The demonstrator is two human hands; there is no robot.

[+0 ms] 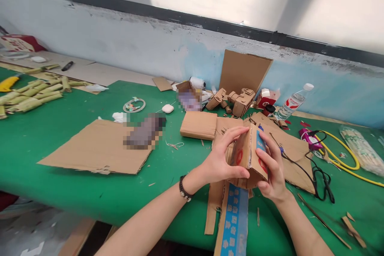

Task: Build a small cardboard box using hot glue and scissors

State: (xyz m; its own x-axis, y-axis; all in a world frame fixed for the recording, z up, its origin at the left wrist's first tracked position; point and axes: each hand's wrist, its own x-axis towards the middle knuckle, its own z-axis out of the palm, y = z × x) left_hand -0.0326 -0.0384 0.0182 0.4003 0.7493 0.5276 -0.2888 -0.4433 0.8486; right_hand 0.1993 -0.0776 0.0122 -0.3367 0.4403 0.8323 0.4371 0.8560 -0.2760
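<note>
Both my hands hold a folded piece of printed cardboard (pixel 248 153) with red and blue marks, raised a little above the green table (pixel 90 192). My left hand (pixel 223 160) grips its left side, thumb underneath and fingers along the top edge. My right hand (pixel 271 170) clasps its right side with fingers wrapped round it. A beaded bracelet (pixel 184 189) sits on my left wrist. Below the hands lies a long cardboard strip with blue print (pixel 234 224), reaching over the table's front edge.
A large flat cardboard sheet (pixel 96 150) lies at left. A small closed cardboard box (pixel 198 125), small cardboard models (pixel 240 102), an upright cardboard panel (pixel 244 71), a water bottle (pixel 292 103), scissors (pixel 322 178), a yellow cable (pixel 345 156) and bamboo pieces (pixel 33 94) surround the hands.
</note>
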